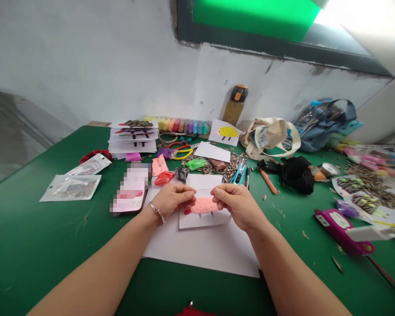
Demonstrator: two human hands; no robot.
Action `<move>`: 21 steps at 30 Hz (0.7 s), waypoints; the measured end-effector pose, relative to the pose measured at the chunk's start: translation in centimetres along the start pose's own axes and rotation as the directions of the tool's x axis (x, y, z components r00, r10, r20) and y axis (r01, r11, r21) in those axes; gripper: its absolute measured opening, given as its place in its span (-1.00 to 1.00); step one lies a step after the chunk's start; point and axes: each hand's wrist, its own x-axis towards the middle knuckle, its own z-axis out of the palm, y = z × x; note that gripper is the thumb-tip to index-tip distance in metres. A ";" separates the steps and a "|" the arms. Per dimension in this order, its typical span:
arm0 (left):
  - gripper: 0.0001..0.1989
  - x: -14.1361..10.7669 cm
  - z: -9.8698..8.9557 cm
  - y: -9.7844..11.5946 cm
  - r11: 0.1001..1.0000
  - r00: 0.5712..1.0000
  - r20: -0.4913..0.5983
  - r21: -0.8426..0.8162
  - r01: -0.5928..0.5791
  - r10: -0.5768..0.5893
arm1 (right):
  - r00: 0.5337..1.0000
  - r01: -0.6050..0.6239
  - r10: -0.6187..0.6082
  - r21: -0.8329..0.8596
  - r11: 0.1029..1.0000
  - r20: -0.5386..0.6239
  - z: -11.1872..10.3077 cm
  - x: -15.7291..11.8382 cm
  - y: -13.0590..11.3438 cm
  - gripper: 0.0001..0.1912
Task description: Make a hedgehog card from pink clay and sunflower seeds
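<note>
Over a white card (187, 223) both my hands are held close together, fingertips pinched. On that card lies a flat pink clay shape (202, 205) with a small red clay bit (187, 211) at its left end and short dark legs drawn below. My left hand (175, 198), with a bracelet on the wrist, is closed at the shape's upper left. At its upper right my right hand (233, 202) is closed too. What the fingertips hold, if anything, I cannot make out. Under the card is a larger white sheet (197, 250).
Clay packets, red (164, 178), green (196, 164) and black (181, 174), sit behind my hands near loose sunflower seeds (232, 169). A phone (131, 188) lies left. Stacked cards (133, 145), a bottle (235, 105) and a hedgehog picture (225, 132) stand behind; a magenta glue gun (344, 230) is right.
</note>
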 end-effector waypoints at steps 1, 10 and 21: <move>-0.62 0.0 0.0 0.0 1.000 1.000 0.002 -0.003 0.000 0.000 | 1.000 -0.004 0.004 0.010 1.000 0.000 0.0 0.0 0.0 -0.78; -0.61 0.1 -0.1 -0.2 1.000 1.000 0.006 -0.009 -0.008 0.008 | 1.000 -0.008 0.008 0.044 0.999 -0.016 -0.2 0.2 0.1 -0.75; -0.67 0.2 -0.2 -0.4 1.000 0.999 0.043 0.001 -0.029 0.029 | 1.000 -0.008 0.008 -0.009 1.000 -0.001 -0.1 0.1 0.1 -0.76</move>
